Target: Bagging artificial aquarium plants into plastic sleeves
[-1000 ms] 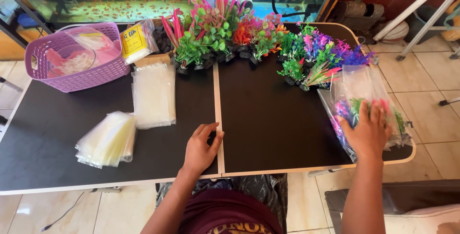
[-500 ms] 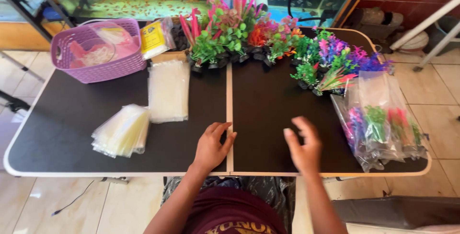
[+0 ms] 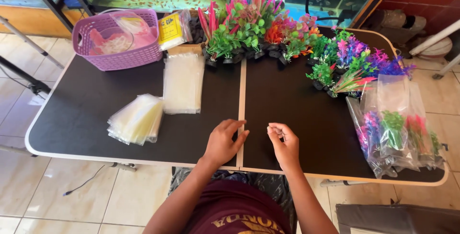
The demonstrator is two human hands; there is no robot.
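black table (image 3: 96,119): lilac basket (image 3: 117,57) holding plastic bags (image 3: 115,40).

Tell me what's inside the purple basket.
The purple basket holds clear plastic bags with pale and pinkish contents. What those contents are, and anything beneath the bags, cannot be made out.

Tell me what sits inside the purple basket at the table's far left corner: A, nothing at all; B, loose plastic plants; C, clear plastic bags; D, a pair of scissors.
C: the purple basket holds crumpled clear plastic bags, while the plastic plants stand on the black table to its right, outside it.
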